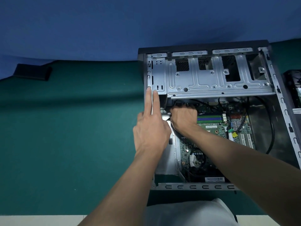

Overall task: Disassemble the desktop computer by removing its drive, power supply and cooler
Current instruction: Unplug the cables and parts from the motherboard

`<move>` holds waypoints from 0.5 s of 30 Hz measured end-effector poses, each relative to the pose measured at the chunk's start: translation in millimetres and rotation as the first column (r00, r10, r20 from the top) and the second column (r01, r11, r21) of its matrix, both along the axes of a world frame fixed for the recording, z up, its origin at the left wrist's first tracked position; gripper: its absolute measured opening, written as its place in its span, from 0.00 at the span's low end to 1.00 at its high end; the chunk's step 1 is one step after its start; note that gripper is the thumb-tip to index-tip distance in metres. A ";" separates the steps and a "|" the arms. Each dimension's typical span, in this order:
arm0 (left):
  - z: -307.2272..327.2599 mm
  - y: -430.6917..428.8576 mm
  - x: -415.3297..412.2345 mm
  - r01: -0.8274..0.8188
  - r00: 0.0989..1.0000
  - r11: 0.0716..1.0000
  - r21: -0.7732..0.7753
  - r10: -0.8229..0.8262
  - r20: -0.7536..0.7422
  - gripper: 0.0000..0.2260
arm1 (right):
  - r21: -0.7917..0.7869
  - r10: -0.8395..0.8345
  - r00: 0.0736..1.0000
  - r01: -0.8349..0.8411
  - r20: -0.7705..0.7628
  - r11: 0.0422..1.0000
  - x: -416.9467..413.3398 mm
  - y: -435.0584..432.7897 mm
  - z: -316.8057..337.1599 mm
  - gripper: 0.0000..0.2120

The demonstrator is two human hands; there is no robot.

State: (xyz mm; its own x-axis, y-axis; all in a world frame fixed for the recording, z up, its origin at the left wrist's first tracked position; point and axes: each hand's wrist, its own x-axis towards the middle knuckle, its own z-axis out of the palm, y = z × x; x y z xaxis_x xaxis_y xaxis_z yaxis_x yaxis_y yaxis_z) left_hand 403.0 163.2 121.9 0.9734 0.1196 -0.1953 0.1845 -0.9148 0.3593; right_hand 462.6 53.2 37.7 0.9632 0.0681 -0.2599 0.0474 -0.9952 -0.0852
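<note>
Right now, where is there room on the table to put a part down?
The green mat is bare left of the computer case, out to the small black object at its far edge. Inside the case it is crowded with cables and both hands, left hand and right hand.

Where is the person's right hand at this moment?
In the head view the right hand is reaching inside the open computer case, just under the metal drive cage and left of the memory slots, beside the left hand.
</note>
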 end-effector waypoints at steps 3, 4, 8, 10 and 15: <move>1.0 0.6 -0.3 -0.004 1.000 1.000 -0.010 0.004 0.001 0.39 | -0.030 0.013 1.000 -0.012 0.015 0.999 0.6 3.8 1.8 0.11; 1.3 1.0 -0.7 -0.002 1.000 1.000 -0.011 0.002 0.002 0.39 | -0.044 0.019 1.000 -0.019 0.010 0.999 0.5 5.3 2.9 0.11; 0.8 0.8 -0.7 0.009 1.000 1.000 -0.010 -0.008 0.012 0.38 | -0.015 -0.003 1.000 0.003 -0.016 1.000 0.6 12.4 3.6 0.09; 1.2 0.2 -0.5 0.005 1.000 1.000 -0.011 -0.005 0.019 0.38 | 0.027 -0.020 1.000 0.021 -0.012 0.999 0.6 14.5 0.4 0.13; 0.1 0.8 -0.3 -0.003 1.000 1.000 -0.019 0.003 0.031 0.38 | 0.061 -0.036 0.999 0.036 0.001 0.997 -0.5 15.6 -5.9 0.16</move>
